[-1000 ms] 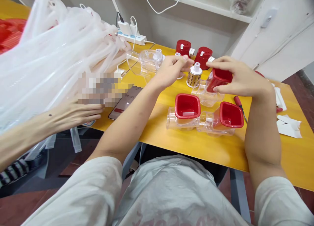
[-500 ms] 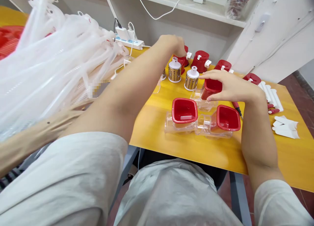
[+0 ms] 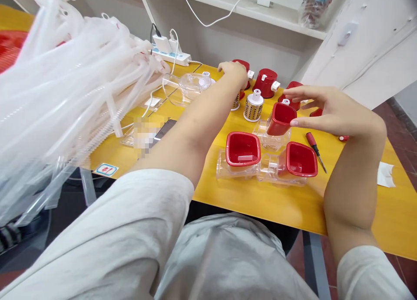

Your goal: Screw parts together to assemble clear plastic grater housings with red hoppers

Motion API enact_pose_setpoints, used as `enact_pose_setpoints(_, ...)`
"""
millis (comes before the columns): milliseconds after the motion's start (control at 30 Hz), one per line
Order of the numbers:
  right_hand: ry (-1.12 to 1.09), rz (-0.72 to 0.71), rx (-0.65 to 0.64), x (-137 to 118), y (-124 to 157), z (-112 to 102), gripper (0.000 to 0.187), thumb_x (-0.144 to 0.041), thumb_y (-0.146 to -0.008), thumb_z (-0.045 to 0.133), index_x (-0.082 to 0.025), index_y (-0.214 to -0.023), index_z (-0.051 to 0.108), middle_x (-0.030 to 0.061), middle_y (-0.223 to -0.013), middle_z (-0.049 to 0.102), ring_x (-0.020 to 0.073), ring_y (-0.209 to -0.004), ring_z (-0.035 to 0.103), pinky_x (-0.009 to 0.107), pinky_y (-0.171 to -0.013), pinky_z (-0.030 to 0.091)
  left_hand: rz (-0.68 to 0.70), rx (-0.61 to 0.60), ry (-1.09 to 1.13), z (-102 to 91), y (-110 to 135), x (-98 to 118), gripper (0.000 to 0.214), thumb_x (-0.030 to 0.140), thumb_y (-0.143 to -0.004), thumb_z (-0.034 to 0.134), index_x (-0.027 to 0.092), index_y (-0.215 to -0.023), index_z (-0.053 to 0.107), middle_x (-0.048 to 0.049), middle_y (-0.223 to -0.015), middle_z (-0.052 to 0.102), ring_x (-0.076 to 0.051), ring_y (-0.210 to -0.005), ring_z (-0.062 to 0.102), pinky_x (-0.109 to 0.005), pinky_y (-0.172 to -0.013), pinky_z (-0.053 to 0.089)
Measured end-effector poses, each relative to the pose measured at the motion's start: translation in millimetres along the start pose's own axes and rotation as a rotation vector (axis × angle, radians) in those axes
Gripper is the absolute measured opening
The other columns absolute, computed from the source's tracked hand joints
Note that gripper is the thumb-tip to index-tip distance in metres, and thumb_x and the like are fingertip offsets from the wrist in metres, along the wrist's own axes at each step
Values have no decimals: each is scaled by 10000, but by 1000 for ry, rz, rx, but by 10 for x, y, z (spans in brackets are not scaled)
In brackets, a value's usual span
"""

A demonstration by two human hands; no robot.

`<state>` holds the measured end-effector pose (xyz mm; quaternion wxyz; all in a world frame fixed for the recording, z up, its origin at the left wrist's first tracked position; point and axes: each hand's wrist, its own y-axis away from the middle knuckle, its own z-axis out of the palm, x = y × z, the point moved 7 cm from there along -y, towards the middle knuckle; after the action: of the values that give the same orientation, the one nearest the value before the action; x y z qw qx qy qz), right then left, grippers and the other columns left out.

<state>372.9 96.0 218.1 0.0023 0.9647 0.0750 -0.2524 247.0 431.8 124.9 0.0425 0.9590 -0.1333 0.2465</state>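
Observation:
My left hand [image 3: 235, 71] reaches to the back of the table, beside a red base [image 3: 243, 65] with a white knob. Its fingers are mostly hidden. Under that wrist a metal grater drum [image 3: 236, 103] shows only in part; a second grater drum [image 3: 253, 106] with a white top stands to its right. My right hand [image 3: 321, 108] hovers with thumb and fingers apart, its thumb tip at the rim of a red square hopper [image 3: 282, 120] on a clear body. In front are two more red hoppers, one left [image 3: 243, 149] and one right [image 3: 301, 159], on clear plastic bodies.
More red bases [image 3: 266, 83] line the back. A screwdriver [image 3: 315, 150] lies right of the hoppers. At left are a clear plastic housing [image 3: 192, 85], a phone [image 3: 167, 128], a power strip [image 3: 172, 56] and a large heap of translucent plastic pieces [image 3: 74, 91].
My right hand has moved right, off the rear hopper. My left hand has come slightly nearer, and its forearm has swung right, uncovering the clear housing and phone while covering most of one drum.

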Motion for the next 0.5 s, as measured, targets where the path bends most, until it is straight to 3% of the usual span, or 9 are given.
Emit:
enact_pose_setpoints(100, -56, 3, 43, 42, 61, -76, 1059, -902, -822, 778, -324, -1702, 669, 9, -1674, 561, 75, -1440, 700, 322, -1377, 691, 51, 16, 19, -21, 61, 31, 708, 271, -476, 1170, 137, -1010, 726, -154, -1718, 682, -423, -1564, 504, -803, -1409, 258)
enact_pose_setpoints(200, -111, 12, 86, 83, 112, -139, 1013, -872, -847, 793, -300, -1676, 687, 38, -1600, 617, 22, -1332, 712, 202, -1216, 709, 93, -14, 46, -47, 122, 65, 695, 490, -545, 1148, 193, -1037, 759, -83, -1608, 749, -369, -1530, 506, -741, -1437, 291)
enact_pose_setpoints(300, -169, 12, 123, 114, 144, -190, 1009, -830, -877, 798, -223, -1676, 687, 86, -1563, 636, -21, -1228, 706, 71, -984, 652, 110, -44, 41, -114, 237, 131, 684, 649, -564, 1118, 248, -1007, 786, -15, -1433, 819, -302, -1483, 507, -637, -1491, 298)
enact_pose_setpoints(400, -211, 0, 141, 139, 162, -219, 1026, -780, -920, 793, -125, -1695, 646, 155, -1549, 625, -43, -1236, 702, -22, -900, 595, 114, -27, 0, -294, 428, 250, 588, 476, -652, 1101, 227, -1099, 811, -15, -1473, 823, -246, -1392, 598, -557, -1423, 450)
enact_pose_setpoints(500, -237, -11, 162, 166, 184, -247, 980, -681, -992, 760, -55, -1724, 576, 186, -1491, 630, -63, -1244, 688, -50, -954, 607, 120, 0, -53, -605, 651, 383, 559, 185, -656, 1032, 150, -1174, 826, -125, -1514, 836, -266, -1306, 738, -535, -1278, 591)
